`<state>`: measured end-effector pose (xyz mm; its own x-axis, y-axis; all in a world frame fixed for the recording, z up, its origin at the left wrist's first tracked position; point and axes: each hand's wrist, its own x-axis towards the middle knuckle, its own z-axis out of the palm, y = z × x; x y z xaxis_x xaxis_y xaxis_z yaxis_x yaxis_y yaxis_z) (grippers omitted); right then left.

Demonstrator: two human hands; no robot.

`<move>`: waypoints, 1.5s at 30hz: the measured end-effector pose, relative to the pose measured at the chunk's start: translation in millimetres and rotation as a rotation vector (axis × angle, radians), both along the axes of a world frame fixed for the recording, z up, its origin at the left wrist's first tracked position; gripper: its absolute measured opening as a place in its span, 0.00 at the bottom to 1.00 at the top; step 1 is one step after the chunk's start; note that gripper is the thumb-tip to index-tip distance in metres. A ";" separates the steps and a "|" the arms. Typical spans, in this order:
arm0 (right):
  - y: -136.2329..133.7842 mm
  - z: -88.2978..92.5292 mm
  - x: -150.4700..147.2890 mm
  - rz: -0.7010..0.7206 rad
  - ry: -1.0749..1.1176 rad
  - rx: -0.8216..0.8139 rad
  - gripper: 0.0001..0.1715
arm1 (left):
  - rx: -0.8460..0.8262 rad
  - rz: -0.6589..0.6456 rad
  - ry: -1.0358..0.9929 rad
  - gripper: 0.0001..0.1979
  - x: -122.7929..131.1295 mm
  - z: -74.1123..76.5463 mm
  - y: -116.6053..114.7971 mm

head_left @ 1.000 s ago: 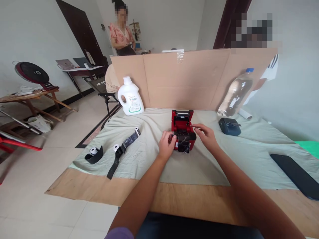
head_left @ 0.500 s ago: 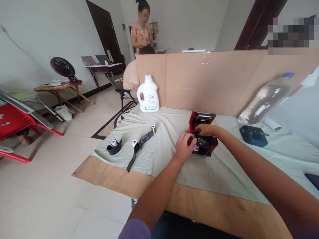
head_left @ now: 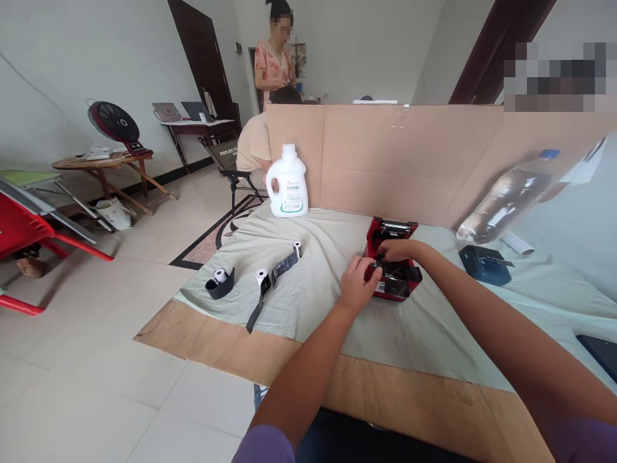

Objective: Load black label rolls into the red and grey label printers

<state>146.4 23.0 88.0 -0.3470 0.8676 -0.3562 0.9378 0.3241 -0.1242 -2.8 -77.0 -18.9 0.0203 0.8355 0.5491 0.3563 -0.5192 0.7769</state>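
A small red printer (head_left: 403, 290) with its lid up stands on the pale green cloth (head_left: 313, 251). My left hand (head_left: 357, 283) grips the printer's left front corner, fingers curled round it. My right hand (head_left: 394, 249) reaches over the open top, fingers pinched on a dark part inside that I cannot make out. Three white paper rolls with black strips lie to the left: one (head_left: 220, 277), a second (head_left: 261, 278) and a third (head_left: 297, 246).
A white detergent jug (head_left: 287, 183) and a leaning clear plastic bottle (head_left: 506, 199) stand against a cardboard screen (head_left: 409, 161). A dark blue device (head_left: 484, 265) lies right of the printer. A dark flat object (head_left: 602, 354) is at far right. One person stands behind the screen; another sits.
My right hand moved from the printer's right side to over its open top. The view swung left, then settled; between the last two frames the hands barely shifted.
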 end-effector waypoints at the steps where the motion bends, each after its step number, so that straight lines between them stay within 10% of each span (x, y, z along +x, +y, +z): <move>1: -1.2 1.5 1.2 0.001 -0.014 -0.016 0.07 | 0.000 0.002 0.002 0.09 0.0 0.3 0.0; 29: 1.8 -0.8 -3.7 0.003 -0.150 -0.117 0.21 | 0.015 -0.011 0.012 0.08 -1.2 0.8 -0.1; 39: -29.4 51.8 -2.0 0.031 -0.107 0.093 0.13 | 0.026 -0.047 -0.030 0.10 -2.8 1.9 0.6; 45: -72.6 74.2 4.1 -0.066 0.445 0.323 0.12 | 0.111 -0.053 -0.250 0.14 -16.3 22.8 0.6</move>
